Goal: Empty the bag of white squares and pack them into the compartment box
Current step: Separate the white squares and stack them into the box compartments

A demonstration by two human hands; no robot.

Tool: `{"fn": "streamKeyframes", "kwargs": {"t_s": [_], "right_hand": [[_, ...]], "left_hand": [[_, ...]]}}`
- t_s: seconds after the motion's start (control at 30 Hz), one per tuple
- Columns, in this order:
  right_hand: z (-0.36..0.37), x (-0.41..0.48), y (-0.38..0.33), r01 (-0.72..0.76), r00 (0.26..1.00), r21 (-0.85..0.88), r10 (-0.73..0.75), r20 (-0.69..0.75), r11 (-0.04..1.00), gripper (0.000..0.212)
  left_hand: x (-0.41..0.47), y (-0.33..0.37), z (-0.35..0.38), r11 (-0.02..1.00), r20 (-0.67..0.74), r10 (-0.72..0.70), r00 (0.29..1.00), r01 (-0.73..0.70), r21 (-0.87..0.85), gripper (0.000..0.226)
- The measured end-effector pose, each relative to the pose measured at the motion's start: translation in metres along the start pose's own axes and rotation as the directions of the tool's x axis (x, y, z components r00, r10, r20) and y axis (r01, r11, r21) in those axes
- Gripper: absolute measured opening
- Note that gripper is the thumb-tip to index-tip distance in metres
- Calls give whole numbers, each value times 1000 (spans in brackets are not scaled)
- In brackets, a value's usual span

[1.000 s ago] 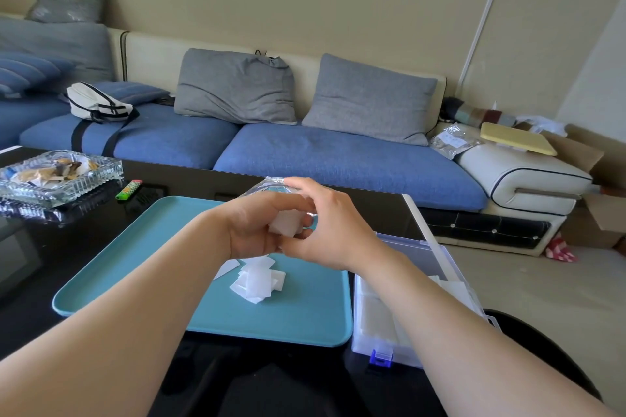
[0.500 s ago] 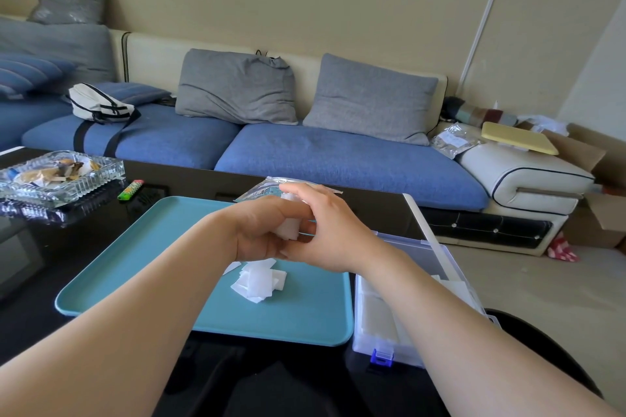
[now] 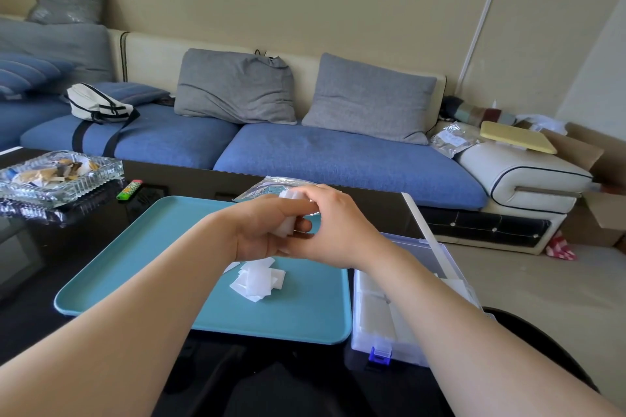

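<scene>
Fingers (image 3: pixel 271 205) of left hand (image 3: pixel 257 234) are pinching squares (image 3: pixel 284 229); right hand (image 3: pixel 332 230) is seemingly gripping bag (image 3: pixel 264 187); jerking risks scattering squares off tray (image 3: pixel 152 264).

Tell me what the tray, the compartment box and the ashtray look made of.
Tray: likely plastic or melamine, matte teal, smooth with rounded rim. Compartment box: clear, slightly frosted plastic, see-through walls, blue snap latch. Ashtray: apparently pressed glass, transparent with ribbed, glinting sides.

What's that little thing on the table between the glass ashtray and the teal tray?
In the head view, what looks like a green lighter lies on the black table between the glass ashtray and the teal tray.
</scene>
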State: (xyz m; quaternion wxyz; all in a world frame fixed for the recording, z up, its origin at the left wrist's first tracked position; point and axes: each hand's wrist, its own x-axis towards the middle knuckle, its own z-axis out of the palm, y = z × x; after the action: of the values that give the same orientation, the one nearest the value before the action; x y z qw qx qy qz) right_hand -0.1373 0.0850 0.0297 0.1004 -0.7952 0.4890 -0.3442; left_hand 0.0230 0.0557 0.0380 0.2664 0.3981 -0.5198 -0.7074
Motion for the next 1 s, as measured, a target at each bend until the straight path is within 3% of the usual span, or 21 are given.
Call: {"fn": "streamKeyframes", "kwargs": {"t_s": [0.1,0.23,0.37,0.47,0.57,0.7,0.87,1.0], "right_hand": [[-9,-3,-8,-2,998,58,-2,63,998,35],[-16,-6,-10,-156,983,217,130,132,963,34],[-17,-8,-1,-168,985,151,172,-14,974,23],[-20,-15,5,-145,989,145,148,-9,979,11],[-29,-22,6,-161,987,172,163,3,972,8],[-43,-32,12,-201,975,202,216,-57,959,11],[-62,-48,14,-292,938,296,333,-97,909,15],[-75,-63,16,-323,929,207,351,-115,924,19]], "left_hand": [[1,0,1,999,32,37,999,-36,-12,14],[0,0,6,998,41,66,997,-65,-18,17],[-4,-3,12,970,71,60,996,-75,231,26],[-7,-5,21,929,96,88,991,-117,352,34],[-7,-8,29,915,76,100,992,-122,384,23],[-10,-5,41,979,124,30,992,-54,195,14],[-11,-5,56,999,279,30,960,-33,9,60],[-8,-10,71,999,228,35,973,-39,11,70]]}}
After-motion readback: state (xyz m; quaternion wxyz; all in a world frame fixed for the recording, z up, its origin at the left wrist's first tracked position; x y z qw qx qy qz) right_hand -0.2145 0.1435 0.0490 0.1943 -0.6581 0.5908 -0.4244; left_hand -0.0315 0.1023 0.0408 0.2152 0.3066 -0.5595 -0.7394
